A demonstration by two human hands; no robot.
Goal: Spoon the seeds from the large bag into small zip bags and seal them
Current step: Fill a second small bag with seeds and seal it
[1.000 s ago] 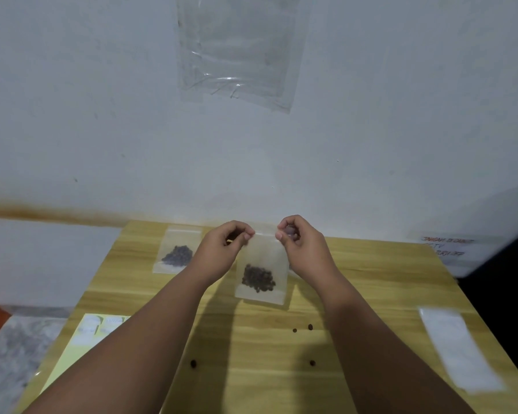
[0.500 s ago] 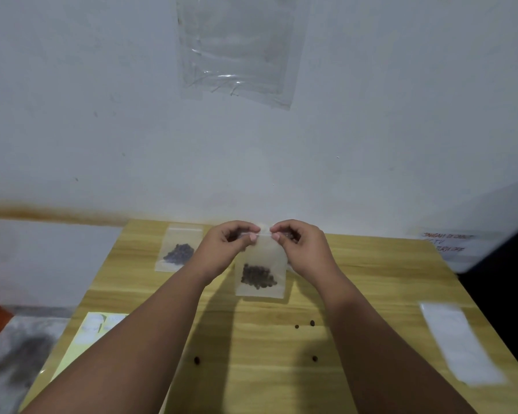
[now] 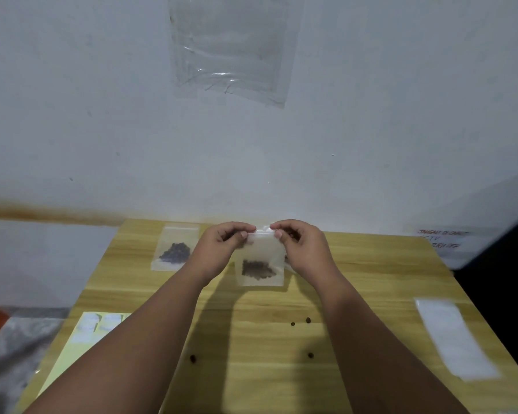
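spacing between the two pinches is slightly wider than half a second back. left hand (image 3: 222, 249) and right hand (image 3: 304, 249) each pinch the top zip strip of the small zip bag (image 3: 262, 251); bag hangs below the fingertips (image 3: 243, 234), seeds (image 3: 257, 268) pooled at its bottom, over the table (image 3: 251, 369).

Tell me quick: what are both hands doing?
Left hand: pinches the top of a small clear zip bag of dark seeds.
Right hand: pinches the same bag's top.
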